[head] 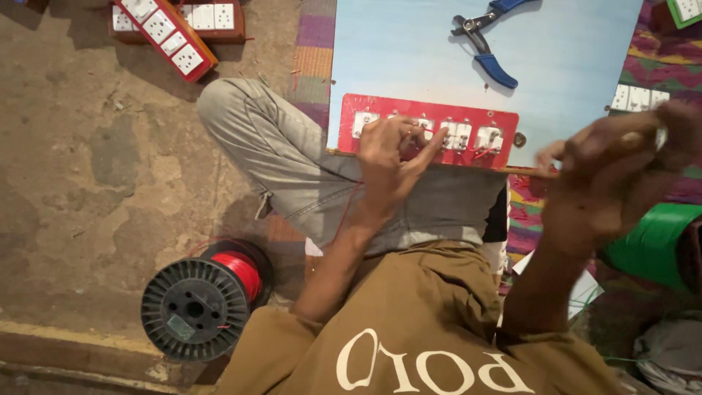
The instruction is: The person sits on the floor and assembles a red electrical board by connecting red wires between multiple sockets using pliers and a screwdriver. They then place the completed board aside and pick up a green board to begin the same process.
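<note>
A red switch board [351,110] with several white sockets lies at the near edge of a pale blue board [570,51] resting over my crossed legs. My left hand [391,157] rests on the red board with its fingertips pinched together at the middle sockets. A thin red wire [352,201] runs from that hand down past my wrist. My right hand [610,164] is raised to the right of the board, blurred, with its fingers curled. A small pale thing shows between those fingers, but what it is cannot be made out.
Blue-handled pliers [486,47] lie on the blue board's far part. A black spool of red wire [201,300] stands on the bare floor at left. More red switch boards [172,33] lie at top left. A green roll [654,245] and a white socket strip [638,96] sit on the colourful mat at right.
</note>
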